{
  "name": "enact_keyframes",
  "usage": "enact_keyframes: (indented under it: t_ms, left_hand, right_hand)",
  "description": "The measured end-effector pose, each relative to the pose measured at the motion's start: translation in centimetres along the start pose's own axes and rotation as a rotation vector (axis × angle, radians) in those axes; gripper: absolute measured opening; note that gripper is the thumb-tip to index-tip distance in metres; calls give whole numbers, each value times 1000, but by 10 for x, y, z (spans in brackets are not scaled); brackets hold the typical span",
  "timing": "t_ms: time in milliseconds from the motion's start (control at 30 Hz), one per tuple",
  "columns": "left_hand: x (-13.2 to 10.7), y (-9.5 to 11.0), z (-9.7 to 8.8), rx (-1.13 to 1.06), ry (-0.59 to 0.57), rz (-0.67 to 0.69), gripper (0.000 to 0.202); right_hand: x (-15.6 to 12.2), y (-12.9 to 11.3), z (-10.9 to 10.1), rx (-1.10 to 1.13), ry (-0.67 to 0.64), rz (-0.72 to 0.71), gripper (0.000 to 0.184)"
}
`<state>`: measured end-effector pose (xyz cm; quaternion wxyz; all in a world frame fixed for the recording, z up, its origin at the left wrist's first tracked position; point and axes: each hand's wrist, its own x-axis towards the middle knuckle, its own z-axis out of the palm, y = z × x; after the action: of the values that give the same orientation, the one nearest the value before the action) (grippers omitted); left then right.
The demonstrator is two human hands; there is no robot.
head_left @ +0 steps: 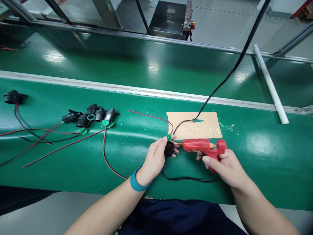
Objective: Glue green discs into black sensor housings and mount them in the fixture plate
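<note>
My left hand (156,160) is closed around a small black socket part (169,150) with a little round green board (168,137) at its top, held just above the green bench. Red and black wires (151,116) trail from this part. My right hand (226,166) grips a red glue gun (204,147) by its handle. The gun's nozzle points left and nearly touches the part. A black cord (188,179) loops from the gun along the bench in front of me.
A tan cardboard pad (207,125) lies just behind my hands. Several finished black sockets with wires (91,116) cluster at the left, one more (13,97) farther left. A white tube (270,83) lies at the right. A green conveyor belt (122,62) runs behind the metal rail.
</note>
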<state>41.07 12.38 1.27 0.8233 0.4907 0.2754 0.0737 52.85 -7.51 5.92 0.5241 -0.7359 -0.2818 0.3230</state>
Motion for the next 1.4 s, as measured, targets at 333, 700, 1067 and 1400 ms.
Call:
enact_keyframes:
  t_ms: [333, 700, 1067, 1400]
  left_hand:
    - [-23, 17, -11, -135, -17, -3, 49]
    - [-82, 5, -38, -24, -87, -10, 45]
    - [-105, -3, -55, 50, -11, 14, 46]
    - [-118, -5, -55, 492, 16, 331, 42]
  right_hand:
    - [-20, 30, -83, -660, 467, 296, 48]
    - [59, -54, 57, -712, -440, -648, 25]
    - [41, -52, 96, -897, -505, -1011, 33]
    - [20, -58, 103, -1009, -480, -1000, 29]
